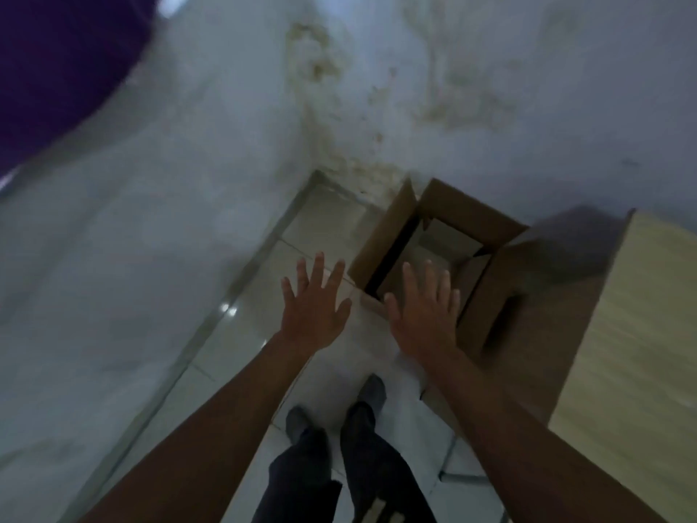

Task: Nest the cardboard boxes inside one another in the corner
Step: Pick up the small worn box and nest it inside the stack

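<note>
An open brown cardboard box (486,220) stands on the tiled floor in the corner, its flaps raised. Inside it sits a smaller cardboard box (449,241), also open at the top. My left hand (315,303) hovers over the floor just left of the box, fingers spread, holding nothing. My right hand (424,309) is stretched out above the box's near edge, fingers apart and empty. Whether it touches the cardboard I cannot tell. The picture is blurred.
Stained white walls (339,107) meet behind the box. A light wooden cabinet (637,334) stands to the right, close against the box. My two feet (339,409) in dark trousers stand on the glossy tiles (241,334) below. A dark purple shape (56,62) fills the upper left.
</note>
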